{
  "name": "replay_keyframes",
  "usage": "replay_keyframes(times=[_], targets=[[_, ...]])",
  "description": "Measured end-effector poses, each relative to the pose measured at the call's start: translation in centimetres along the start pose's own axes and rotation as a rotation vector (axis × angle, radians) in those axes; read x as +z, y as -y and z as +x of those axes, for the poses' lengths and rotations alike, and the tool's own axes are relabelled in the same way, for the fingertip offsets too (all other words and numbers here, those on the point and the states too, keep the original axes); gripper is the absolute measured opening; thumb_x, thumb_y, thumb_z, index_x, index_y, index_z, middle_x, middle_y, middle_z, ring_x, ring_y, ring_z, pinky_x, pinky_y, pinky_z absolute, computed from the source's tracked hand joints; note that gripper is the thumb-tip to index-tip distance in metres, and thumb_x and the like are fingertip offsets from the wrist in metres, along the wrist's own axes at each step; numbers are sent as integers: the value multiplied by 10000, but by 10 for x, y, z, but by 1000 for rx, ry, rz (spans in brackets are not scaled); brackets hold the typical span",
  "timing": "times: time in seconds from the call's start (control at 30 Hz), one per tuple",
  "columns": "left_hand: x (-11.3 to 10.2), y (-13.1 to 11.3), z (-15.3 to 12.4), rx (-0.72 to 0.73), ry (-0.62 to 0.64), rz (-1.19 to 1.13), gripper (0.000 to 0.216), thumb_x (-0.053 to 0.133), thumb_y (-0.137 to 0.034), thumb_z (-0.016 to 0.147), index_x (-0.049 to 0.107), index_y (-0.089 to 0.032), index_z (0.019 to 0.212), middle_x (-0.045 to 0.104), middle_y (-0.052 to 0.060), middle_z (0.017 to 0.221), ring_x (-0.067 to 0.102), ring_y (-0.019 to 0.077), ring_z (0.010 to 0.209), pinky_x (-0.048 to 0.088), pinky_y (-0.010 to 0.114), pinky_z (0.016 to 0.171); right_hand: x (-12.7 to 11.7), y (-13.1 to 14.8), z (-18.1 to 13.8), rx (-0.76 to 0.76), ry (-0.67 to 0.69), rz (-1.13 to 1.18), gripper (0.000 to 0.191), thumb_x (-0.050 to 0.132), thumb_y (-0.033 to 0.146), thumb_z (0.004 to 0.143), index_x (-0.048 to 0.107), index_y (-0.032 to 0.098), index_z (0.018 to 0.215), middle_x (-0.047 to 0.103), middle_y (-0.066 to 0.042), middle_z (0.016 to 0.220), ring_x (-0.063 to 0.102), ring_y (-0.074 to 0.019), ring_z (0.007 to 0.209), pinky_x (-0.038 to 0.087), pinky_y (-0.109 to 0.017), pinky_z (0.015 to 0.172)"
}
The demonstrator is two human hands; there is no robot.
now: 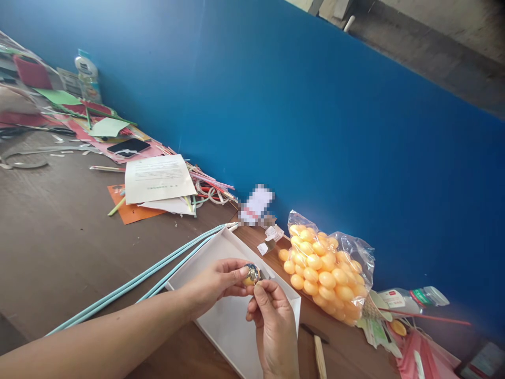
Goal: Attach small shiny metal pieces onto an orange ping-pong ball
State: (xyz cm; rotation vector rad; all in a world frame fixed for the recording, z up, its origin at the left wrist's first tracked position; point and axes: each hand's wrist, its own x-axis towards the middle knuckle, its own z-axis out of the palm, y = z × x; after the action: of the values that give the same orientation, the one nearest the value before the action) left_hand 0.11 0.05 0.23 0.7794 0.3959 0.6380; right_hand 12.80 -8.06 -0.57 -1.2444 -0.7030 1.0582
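My left hand (224, 280) holds a small shiny round ball (252, 273), silvery with a yellowish underside, between thumb and fingers. My right hand (275, 318) meets it from the lower right, thumb and index finger pinched at the ball's edge. What lies in that pinch is too small to make out. Both hands are above a shallow white box lid (221, 337) that rests at an angle on the table. To the right of the hands stands a clear plastic bag filled with orange-yellow balls (325, 273).
Light-blue cords (158, 273) run beside the lid. A hammer (319, 355) lies at its right. Papers (160, 179), a phone (129, 147) and straws crowd the left back. A plastic bottle (418, 299) lies at right. A blue partition (300, 121) bounds the table.
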Motion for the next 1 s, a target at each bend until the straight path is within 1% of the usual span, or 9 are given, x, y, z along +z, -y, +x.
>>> replay_keyframes(times=[0.27, 0.5, 0.77, 1.0], targets=[[-1, 3, -1, -10, -4, -1, 286, 608, -312, 773, 604, -105, 971, 638, 114, 943, 597, 157, 792, 446, 363, 847, -2, -1, -2, -1, 9, -7, 112, 614, 280, 796, 568, 192, 848, 624, 12, 707, 499, -75, 568, 457, -202, 514], [-3, 3, 2, 8, 0, 15, 303, 606, -326, 772, 604, -109, 983, 636, 126, 989, 606, 192, 857, 441, 389, 878, -2, -1, -1, -15, 21, -32, 124, 612, 292, 796, 563, 190, 845, 614, 20, 684, 501, -77, 573, 456, -202, 516], [-3, 4, 0, 17, -8, 41, 312, 624, -327, 757, 601, -117, 986, 639, 102, 957, 628, 208, 845, 453, 402, 875, -4, -3, -1, -21, 21, -70, 140, 613, 307, 794, 555, 192, 846, 625, 16, 695, 514, -81, 567, 465, -214, 517], [-2, 4, 0, 41, 6, 79, 310, 603, -325, 773, 592, -121, 1006, 640, 105, 980, 626, 221, 882, 453, 384, 869, -3, -2, 0, -37, 31, -80, 130, 601, 302, 806, 533, 198, 847, 592, 36, 662, 521, -81, 576, 472, -221, 544]])
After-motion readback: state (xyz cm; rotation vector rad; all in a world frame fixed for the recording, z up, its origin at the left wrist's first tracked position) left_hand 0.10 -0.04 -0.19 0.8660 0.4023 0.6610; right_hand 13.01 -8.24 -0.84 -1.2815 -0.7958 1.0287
